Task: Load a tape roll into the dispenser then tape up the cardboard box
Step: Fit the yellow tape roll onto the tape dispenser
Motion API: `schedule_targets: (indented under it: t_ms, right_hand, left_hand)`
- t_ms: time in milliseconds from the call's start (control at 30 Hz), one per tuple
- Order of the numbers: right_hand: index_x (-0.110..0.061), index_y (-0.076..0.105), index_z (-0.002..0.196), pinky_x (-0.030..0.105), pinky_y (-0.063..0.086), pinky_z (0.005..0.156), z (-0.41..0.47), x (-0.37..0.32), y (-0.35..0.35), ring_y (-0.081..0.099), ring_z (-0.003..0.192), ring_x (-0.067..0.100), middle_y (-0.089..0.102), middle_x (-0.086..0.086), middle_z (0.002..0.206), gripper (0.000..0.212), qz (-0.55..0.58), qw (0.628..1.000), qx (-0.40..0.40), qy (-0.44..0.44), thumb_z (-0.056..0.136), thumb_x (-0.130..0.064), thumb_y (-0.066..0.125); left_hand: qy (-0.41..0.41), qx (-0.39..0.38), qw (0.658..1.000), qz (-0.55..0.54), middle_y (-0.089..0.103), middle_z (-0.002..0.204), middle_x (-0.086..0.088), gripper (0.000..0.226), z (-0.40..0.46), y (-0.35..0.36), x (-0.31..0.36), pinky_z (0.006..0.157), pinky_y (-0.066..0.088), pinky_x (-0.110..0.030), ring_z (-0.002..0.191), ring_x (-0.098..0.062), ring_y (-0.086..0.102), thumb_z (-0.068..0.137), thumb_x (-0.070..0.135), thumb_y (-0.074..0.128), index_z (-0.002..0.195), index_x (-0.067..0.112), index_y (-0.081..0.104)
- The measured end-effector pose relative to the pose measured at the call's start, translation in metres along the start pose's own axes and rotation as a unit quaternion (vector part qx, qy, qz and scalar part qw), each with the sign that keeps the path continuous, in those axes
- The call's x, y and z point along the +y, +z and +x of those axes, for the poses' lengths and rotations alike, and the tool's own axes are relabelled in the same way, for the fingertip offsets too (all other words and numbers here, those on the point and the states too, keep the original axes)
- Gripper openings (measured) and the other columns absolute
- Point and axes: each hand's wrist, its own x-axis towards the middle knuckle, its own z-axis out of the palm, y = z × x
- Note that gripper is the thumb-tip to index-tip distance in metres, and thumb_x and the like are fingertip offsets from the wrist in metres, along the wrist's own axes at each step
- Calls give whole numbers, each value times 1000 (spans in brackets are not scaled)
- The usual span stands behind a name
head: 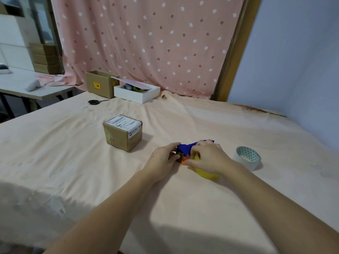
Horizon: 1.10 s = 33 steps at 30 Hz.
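Note:
A blue tape dispenser (186, 147) with an orange part lies on the peach cloth at the middle of the table. A yellow tape roll (206, 174) sits against its near side. My left hand (162, 159) grips the dispenser's left end. My right hand (208, 158) lies over the dispenser and the yellow roll, fingers closed on them, hiding most of both. A small brown cardboard box (122, 133) with a white shipping label stands to the left, behind the hands. A clear tape roll (248, 157) with a teal patterned core lies to the right, untouched.
At the far edge lie black scissors (95, 102), an open cardboard box (100, 83) and a white box (137, 93) with a tilted lid. A pink dotted curtain (146, 43) hangs behind. A side table (33, 88) stands at the left.

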Motion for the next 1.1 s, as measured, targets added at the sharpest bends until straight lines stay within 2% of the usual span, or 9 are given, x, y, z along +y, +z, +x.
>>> schedule_targets:
  t_ms: [167,233,333,500,633,767,867,967,1100]
  right_hand:
    - [-26,63,78,41,36,83,3,-7,5,45,99,24,63,-2,89,32,2,999,33,4,93,-55,59]
    - [-27,63,75,40,32,80,3,-7,6,44,98,24,65,-2,87,32,17,999,39,0,94,-53,59]
    - [-30,59,69,40,30,79,2,-8,7,43,98,24,65,-3,85,34,31,999,39,1,94,-53,60]
    - [-26,69,80,43,37,86,2,-9,7,45,104,25,67,-3,90,31,26,999,42,13,97,-46,53]
    - [-27,67,76,40,33,82,2,-8,9,45,104,24,66,-2,90,31,33,998,40,23,94,-48,53]
    - [-28,58,66,38,31,78,3,-8,9,45,100,23,65,-3,85,35,37,998,43,21,91,-52,57]
    - [-29,60,70,38,33,78,4,-8,9,46,99,22,65,-5,84,33,39,998,48,21,89,-57,60]
    - [-32,63,84,35,37,77,1,-4,4,52,97,19,64,-9,94,30,68,996,55,20,75,-60,73]
    - [-32,53,115,31,45,86,-13,7,-1,45,108,15,44,-11,117,64,38,996,75,13,61,-52,81]
  left_hand:
    - [-3,-15,1000,-23,72,125,5,51,0,-3,-1,93,44,-15,106,-11,68,94,9,61,144,18,55]
    - [-4,-32,999,-38,70,127,7,55,-1,-6,-1,94,43,-12,108,-8,67,94,9,62,147,19,51]
    - [-12,-67,996,-59,67,121,11,61,-1,-8,-3,97,44,-16,110,-7,66,94,6,62,151,19,45]
    - [-24,-104,990,-97,68,117,13,70,1,-11,-5,98,48,-19,104,-1,67,89,10,71,152,22,42]
    - [-39,-54,992,-104,70,112,13,68,1,-4,0,88,53,-20,92,2,69,77,28,84,139,28,55]
    - [-55,-14,995,-82,71,100,10,47,7,-3,3,75,49,-16,83,-2,69,77,25,83,120,28,63]
    - [-59,-19,996,-58,71,95,12,42,12,-6,5,67,45,-10,77,2,66,77,22,83,114,27,64]
    - [-53,-36,997,-48,74,96,9,37,15,-7,4,74,51,-21,78,-3,69,79,20,80,112,28,64]
    - [-42,-51,997,-49,76,97,10,36,17,-11,-1,79,52,-25,81,-5,70,82,14,74,114,27,65]
